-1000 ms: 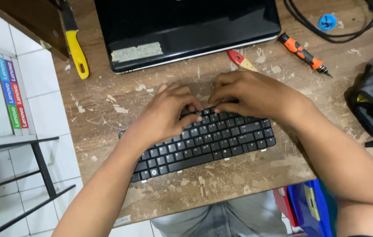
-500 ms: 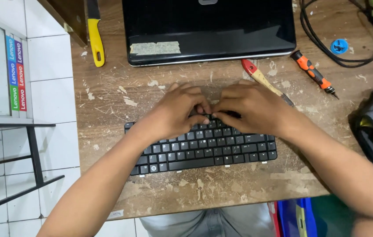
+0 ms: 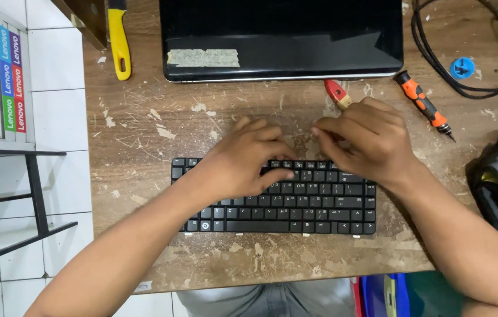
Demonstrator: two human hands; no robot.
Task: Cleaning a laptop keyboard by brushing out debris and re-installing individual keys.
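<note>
A flat black laptop keyboard module point(image 3: 296, 202) lies loose on the worn, paint-flecked wooden table point(image 3: 143, 141), near its front edge. Its long axis runs left to right across the view, almost parallel to that edge, with the right end sitting slightly nearer the person. The keys face up, and the space bar row is on the side closest to the person.

The left hand point(image 3: 243, 158) rests over the upper left-centre of the keyboard, fingers curled down, with the thumb and forefinger pressed against keys in the top rows. Whether it pinches anything cannot be told. The right hand point(image 3: 372, 141) sits at the upper right edge of the keyboard, its fingers bent and bunched together just above the top row; what, if anything, they grip is hidden.

Behind the hands lies a closed glossy black laptop point(image 3: 281, 38) with a strip of tan tape on its lid. A yellow-handled tool point(image 3: 119, 44) lies to the left of the laptop. A red-tipped wooden-handled tool point(image 3: 337, 93) pokes out from behind the right hand, and an orange and black screwdriver point(image 3: 424, 105) lies just beside it.
</note>
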